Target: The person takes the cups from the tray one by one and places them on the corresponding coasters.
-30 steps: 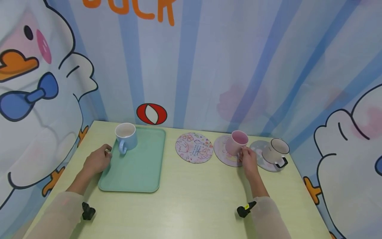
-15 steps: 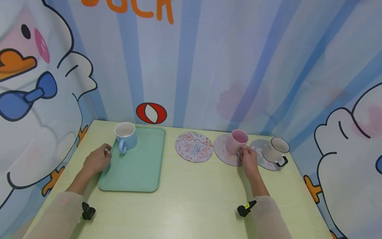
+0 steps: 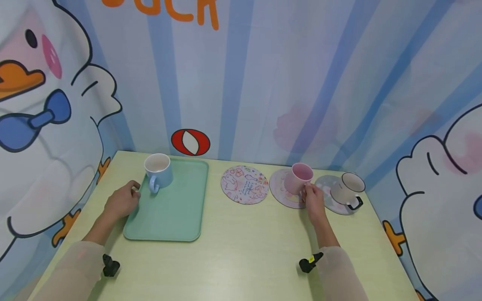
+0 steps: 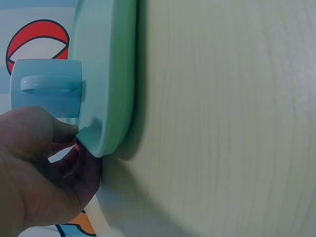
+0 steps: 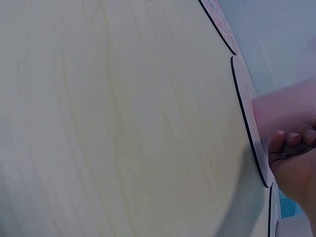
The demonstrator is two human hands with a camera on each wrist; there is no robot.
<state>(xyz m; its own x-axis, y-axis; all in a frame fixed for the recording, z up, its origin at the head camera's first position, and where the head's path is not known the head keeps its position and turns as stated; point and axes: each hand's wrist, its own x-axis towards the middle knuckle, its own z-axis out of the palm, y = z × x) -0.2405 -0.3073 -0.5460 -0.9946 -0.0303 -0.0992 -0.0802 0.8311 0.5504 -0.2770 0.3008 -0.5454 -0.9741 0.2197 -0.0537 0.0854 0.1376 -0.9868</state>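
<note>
In our right hand point(image 3: 314, 201), the grip is closed to a pinch at the near right side of a pink mug point(image 3: 295, 184); the fingers hide its handle. That mug stands upright on a pale pink round coaster point(image 3: 278, 186). With our left hand point(image 3: 122, 201) we have a narrow grip, thumb and curled fingers pinching the left rim of a mint-green rectangular tray point(image 3: 169, 221). Near that hand, a light blue mug point(image 3: 163, 177) stands upright at the tray's far left, its handle facing us. Between the tray and the pink mug we see a floral round coaster point(image 3: 244, 186). To the right, a white mug point(image 3: 343, 192) with a dark rim and black handle stands on a grey-blue coaster point(image 3: 325, 188). All of this sits on our pale wood-grain counter point(image 3: 244, 255), before a blue striped cartoon curtain point(image 3: 256, 83).
</note>
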